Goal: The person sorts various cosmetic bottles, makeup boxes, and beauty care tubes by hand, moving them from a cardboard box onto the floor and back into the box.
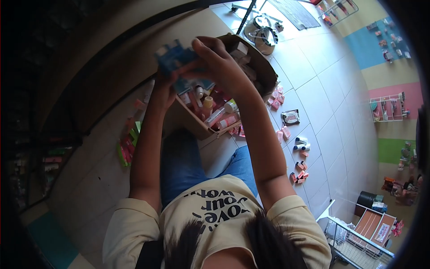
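Above an open cardboard box (190, 117), a blue item (174, 58), perhaps a cluster of small packs, is held up. Motion blur hides its exact kind. My left hand (167, 85) grips its lower side, with the fingers mostly hidden behind it. My right hand (215, 60) closes on it from the right, thumb raised. Inside the box below lie bottles and tubes, among them an amber bottle with a yellowish cap (207, 107) and a pink bottle (228, 121). Small white boxes (240, 50) fill the box's far right part.
On the tiled floor to the right lie a black-and-white pack (290, 117), several small pink packs (299, 172) and white tubes (302, 144). Green and pink packs (129, 143) lie at left. A white wire rack (358, 237) stands lower right; a dark shelf edge (112, 40) arches across the upper left.
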The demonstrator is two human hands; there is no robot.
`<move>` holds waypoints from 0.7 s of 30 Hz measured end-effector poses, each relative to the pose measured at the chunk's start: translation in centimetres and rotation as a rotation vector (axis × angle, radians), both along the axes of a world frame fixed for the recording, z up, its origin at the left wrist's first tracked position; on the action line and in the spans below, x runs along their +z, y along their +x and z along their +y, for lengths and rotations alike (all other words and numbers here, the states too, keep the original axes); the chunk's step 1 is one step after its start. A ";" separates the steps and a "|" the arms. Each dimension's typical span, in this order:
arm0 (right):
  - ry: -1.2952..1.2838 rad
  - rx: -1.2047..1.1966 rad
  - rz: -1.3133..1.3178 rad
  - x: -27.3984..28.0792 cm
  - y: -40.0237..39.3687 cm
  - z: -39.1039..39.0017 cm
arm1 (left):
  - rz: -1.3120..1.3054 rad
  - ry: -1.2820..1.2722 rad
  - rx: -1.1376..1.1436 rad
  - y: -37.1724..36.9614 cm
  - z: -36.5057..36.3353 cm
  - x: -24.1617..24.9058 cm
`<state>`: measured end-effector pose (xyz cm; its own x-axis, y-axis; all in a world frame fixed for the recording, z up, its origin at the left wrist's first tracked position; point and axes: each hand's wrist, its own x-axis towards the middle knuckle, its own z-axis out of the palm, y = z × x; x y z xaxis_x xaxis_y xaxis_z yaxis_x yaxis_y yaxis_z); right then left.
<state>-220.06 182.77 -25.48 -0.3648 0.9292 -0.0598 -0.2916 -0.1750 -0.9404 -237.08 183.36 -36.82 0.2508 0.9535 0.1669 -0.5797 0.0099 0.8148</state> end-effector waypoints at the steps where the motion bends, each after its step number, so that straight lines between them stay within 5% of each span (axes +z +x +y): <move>1: -0.063 0.062 0.126 0.3 -2.1 -0.7 | -0.131 -0.016 -0.016 -1.8 -1.7 -0.2; 7: -0.377 0.436 0.663 -1.7 -11.9 -5.2 | -0.703 -0.169 0.109 -11.1 -12.8 -5.6; 11: -0.524 0.567 0.576 -5.1 -15.3 -9.0 | -0.687 -0.274 0.311 -17.1 -22.8 -9.5; 15: -0.653 0.583 0.398 -10.7 -15.7 -11.4 | -0.971 -0.251 0.242 -22.8 -32.1 -16.6; 21: -0.803 0.410 0.111 -17.7 -12.7 -13.7 | -0.633 -0.667 0.838 -27.8 -44.6 -25.7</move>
<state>-232.80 169.08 -43.15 -0.7001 0.4193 -0.5780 -0.1434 -0.8755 -0.4614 -264.87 138.74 -62.56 -0.4239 0.7260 -0.5415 -0.8959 -0.2485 0.3682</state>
